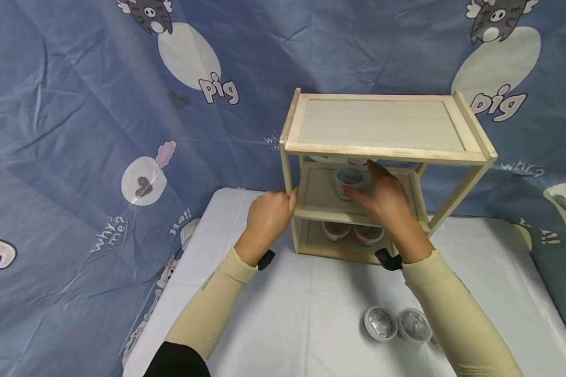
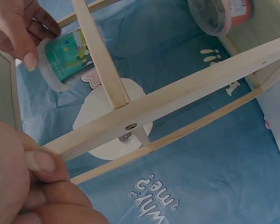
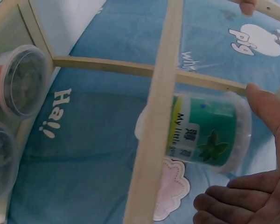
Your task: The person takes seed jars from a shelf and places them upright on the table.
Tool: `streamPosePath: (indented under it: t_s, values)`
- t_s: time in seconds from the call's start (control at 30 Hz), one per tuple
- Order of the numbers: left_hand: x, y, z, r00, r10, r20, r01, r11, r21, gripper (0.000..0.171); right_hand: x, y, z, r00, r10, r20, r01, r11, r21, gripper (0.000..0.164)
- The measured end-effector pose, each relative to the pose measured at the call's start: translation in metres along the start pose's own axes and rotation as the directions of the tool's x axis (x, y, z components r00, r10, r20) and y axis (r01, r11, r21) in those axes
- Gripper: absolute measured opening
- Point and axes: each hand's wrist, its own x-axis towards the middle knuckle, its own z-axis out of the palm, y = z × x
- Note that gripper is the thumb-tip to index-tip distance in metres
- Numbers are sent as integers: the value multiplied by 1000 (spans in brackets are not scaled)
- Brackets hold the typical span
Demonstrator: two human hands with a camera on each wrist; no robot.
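A small three-tier wooden shelf stands on a white table. My left hand grips its front left post, thumb against the wood. On the middle tier is a clear plastic cup with a green label printed "My little". My right hand reaches in from the front beside this cup. Its thumb lies near the cup's rim, and its other fingers are loosely bent and apart from the label. In the left wrist view, the cup's far side is partly behind a wooden bar.
Two cups with reddish labels, one left and one right, sit on the bottom tier. Clear-lidded cups stand on the table near my right forearm, one partly hidden by the sleeve. Blue patterned cloth hangs behind.
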Motion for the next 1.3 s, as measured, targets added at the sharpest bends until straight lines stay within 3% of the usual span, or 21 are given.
streamPosePath:
  t_s: [0.53, 1.3]
  values:
    - [-2, 0, 1, 1000, -10, -6, 11, 1000, 13, 63, 7, 1, 3, 996, 66, 63, -65, 998, -16, 102]
    - [0, 1, 0, 1000, 9, 13, -9, 1000, 19, 63, 6, 10, 8, 1000, -8, 2, 8, 1000, 4, 90]
